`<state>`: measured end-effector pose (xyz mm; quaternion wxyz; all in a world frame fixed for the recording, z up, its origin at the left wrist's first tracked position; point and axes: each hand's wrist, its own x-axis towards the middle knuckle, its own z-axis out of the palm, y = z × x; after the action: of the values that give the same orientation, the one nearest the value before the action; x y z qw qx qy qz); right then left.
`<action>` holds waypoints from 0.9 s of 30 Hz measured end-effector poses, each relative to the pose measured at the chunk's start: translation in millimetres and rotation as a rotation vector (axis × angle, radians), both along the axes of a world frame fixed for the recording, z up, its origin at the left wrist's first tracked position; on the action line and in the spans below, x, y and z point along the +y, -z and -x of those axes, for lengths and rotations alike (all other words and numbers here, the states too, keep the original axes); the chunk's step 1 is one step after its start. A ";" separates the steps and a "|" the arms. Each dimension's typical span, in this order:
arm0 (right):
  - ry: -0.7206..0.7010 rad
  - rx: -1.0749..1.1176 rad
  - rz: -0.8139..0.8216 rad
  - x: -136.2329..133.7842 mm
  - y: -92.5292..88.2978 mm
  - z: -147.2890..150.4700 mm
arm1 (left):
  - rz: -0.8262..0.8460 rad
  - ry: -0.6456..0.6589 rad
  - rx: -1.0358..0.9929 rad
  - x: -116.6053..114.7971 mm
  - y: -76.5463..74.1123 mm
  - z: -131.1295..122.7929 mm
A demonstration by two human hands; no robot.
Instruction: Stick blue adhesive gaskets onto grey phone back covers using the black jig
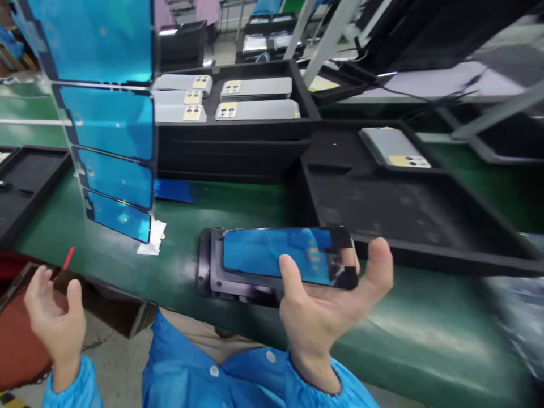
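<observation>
My right hand grips a smartphone at its right end. The thumb lies over the near edge, the index finger sticks out to the right, and the other fingers are hidden underneath. Blue film covers most of the phone's screen, with black showing at the right end. Below the phone, partly covered by it, sits a black metal fixture with screws. My left hand is off the bench's near edge at the left, its fingers apart and nothing in them. A thin red strip lies close to it.
A strip of blue screen films hangs at the left. Black trays hold silvery phone backs; another tray stands at the right. A white scrap and a blue piece lie on the green bench.
</observation>
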<state>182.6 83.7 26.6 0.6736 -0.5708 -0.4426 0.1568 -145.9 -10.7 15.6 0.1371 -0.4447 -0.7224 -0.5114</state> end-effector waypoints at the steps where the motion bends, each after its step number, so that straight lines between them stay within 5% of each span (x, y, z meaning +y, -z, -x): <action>1: 0.014 -0.022 0.028 1.3 6.5 -5.1 | -0.074 -0.006 0.083 5.4 2.8 -12.5; 3: 0.027 -0.083 0.087 0.7 17.4 -13.4 | -0.159 0.095 0.227 15.9 5.4 -45.0; 7: -0.040 -0.095 0.167 -7.6 26.8 -22.1 | 0.048 0.668 0.422 41.7 1.1 -120.5; 11: -0.090 -0.056 0.238 -15.1 24.2 -25.0 | 0.229 0.880 0.546 74.0 -2.9 -169.9; 18: -0.249 -0.141 0.250 -19.8 21.8 -29.7 | 0.415 0.954 0.598 92.7 -1.0 -177.2; 27: -0.240 -0.198 0.270 -23.8 23.6 -59.3 | 0.364 0.916 0.602 91.8 1.7 -178.9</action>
<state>241.9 59.9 2.9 0.5204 -0.6117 -0.5466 0.2370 33.0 81.1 13.9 0.0225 -0.8545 -0.4617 -0.2371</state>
